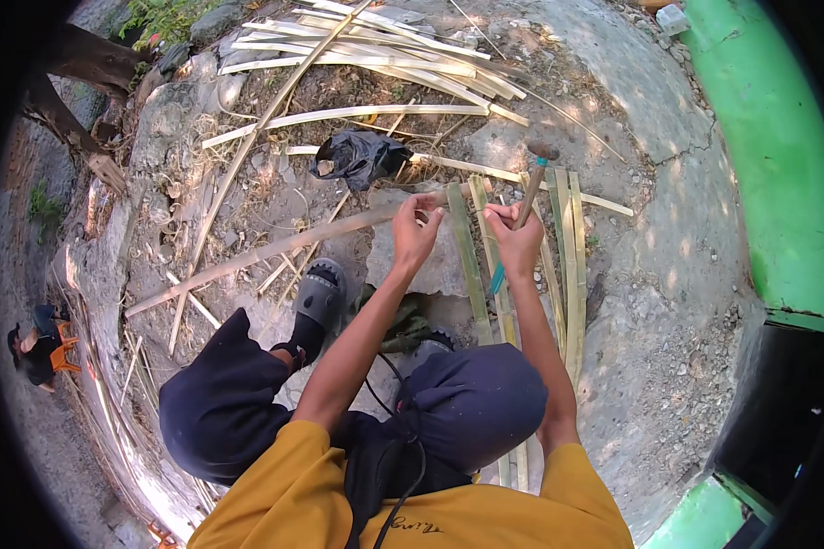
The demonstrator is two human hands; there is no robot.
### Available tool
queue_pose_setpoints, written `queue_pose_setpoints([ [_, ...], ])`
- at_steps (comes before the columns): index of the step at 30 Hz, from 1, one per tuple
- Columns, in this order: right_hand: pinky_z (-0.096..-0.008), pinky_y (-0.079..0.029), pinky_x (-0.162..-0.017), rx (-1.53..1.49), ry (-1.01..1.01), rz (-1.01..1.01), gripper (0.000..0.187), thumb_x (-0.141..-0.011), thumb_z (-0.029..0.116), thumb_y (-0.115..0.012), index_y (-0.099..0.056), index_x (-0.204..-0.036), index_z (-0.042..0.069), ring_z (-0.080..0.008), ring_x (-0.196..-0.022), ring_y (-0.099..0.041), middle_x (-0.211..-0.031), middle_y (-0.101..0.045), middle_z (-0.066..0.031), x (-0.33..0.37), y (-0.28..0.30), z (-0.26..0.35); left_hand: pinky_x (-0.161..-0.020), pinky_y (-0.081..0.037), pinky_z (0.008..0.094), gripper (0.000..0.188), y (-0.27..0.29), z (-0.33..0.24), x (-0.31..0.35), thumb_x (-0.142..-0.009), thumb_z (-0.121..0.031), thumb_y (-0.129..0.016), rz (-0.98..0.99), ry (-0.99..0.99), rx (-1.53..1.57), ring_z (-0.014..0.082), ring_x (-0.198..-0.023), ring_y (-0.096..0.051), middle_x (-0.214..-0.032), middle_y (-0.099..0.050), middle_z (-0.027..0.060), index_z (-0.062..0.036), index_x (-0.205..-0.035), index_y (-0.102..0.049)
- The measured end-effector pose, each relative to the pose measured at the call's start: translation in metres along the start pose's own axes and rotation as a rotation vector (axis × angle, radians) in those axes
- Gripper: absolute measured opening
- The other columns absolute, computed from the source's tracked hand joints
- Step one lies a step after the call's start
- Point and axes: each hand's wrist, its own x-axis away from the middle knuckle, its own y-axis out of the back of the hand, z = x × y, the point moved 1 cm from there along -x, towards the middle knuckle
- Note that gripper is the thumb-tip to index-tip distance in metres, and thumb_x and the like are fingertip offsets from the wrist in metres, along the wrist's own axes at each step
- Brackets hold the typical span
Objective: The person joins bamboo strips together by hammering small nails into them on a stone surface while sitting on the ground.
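My right hand (516, 242) is closed around the wooden handle of a hammer (530, 194). The hammer's head points away from me, and teal wrapping shows near the head and at the handle's lower end. To its left, my left hand (414, 234) has its fingers curled toward the thumb; whatever they may pinch is too small to make out. Beneath that hand a long wooden pole (275, 256) slants across the ground. Several split bamboo strips (572, 265) lie side by side under and beside my right hand, some greenish, their far ends near the pole.
A black plastic bag (362, 157) sits on the ground beyond my left hand. Farther off lies a pile of pale bamboo strips (366, 59). A green wall (764, 156) stands at the right, tree trunks (73, 128) at the left. A person (38, 352) sits at far left.
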Motion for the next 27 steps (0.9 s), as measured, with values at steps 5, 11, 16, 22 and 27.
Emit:
queue_pose_setpoints([
  [5,-0.0308,-0.060,-0.073,0.199,0.066,0.010,0.027,-0.086,0.004,-0.082,-0.055,-0.090,0.001,-0.0157,-0.081,-0.077,-0.090,-0.080,-0.0147,-0.042,-0.013,-0.042,-0.074,-0.054,0.0345,0.028,-0.017,0.040,-0.032,-0.083,-0.010,-0.082,-0.051,-0.134,-0.119,0.0198,-0.081,-0.066,-0.095,-0.071,0.0103,-0.0028,-0.109,-0.073],
  [11,-0.0367,-0.059,-0.073,0.551,0.138,0.084,0.028,-0.082,0.011,-0.085,-0.060,-0.087,0.000,-0.0235,-0.079,-0.078,-0.090,-0.081,-0.0131,-0.056,-0.037,-0.043,-0.076,-0.053,0.0401,0.028,-0.027,0.056,-0.052,-0.082,-0.008,-0.084,-0.054,-0.326,-0.160,0.0257,-0.085,-0.064,-0.092,-0.066,0.0093,-0.0040,-0.107,-0.073],
  [16,-0.0379,-0.060,-0.074,0.715,0.166,0.115,0.023,-0.083,0.011,-0.084,-0.065,-0.090,0.000,-0.0261,-0.081,-0.079,-0.090,-0.081,-0.0123,-0.058,-0.051,-0.035,-0.084,-0.051,0.0416,0.033,-0.035,0.056,-0.048,-0.077,-0.009,-0.087,0.002,-0.319,-0.107,0.0276,-0.091,-0.062,-0.094,-0.064,0.0089,-0.0049,-0.105,-0.069],
  [22,-0.0380,-0.060,-0.077,0.631,0.101,0.138,0.019,-0.085,0.009,-0.082,-0.069,-0.095,-0.001,-0.0262,-0.084,-0.079,-0.091,-0.081,-0.0115,-0.063,-0.057,-0.049,-0.083,-0.052,0.0412,0.033,-0.042,0.056,-0.054,-0.077,-0.008,-0.087,-0.038,-0.294,-0.077,0.0273,-0.090,-0.061,-0.092,-0.064,0.0082,-0.0058,-0.107,-0.072],
  [27,-0.0382,-0.061,-0.078,0.673,0.106,0.129,0.018,-0.085,0.010,-0.081,-0.070,-0.095,-0.001,-0.0270,-0.085,-0.079,-0.091,-0.081,-0.0113,-0.062,-0.060,-0.047,-0.081,-0.051,0.0401,0.029,-0.041,0.058,-0.055,-0.077,-0.008,-0.086,-0.015,-0.266,-0.103,0.0267,-0.089,-0.061,-0.092,-0.065,0.0076,-0.0056,-0.103,-0.074],
])
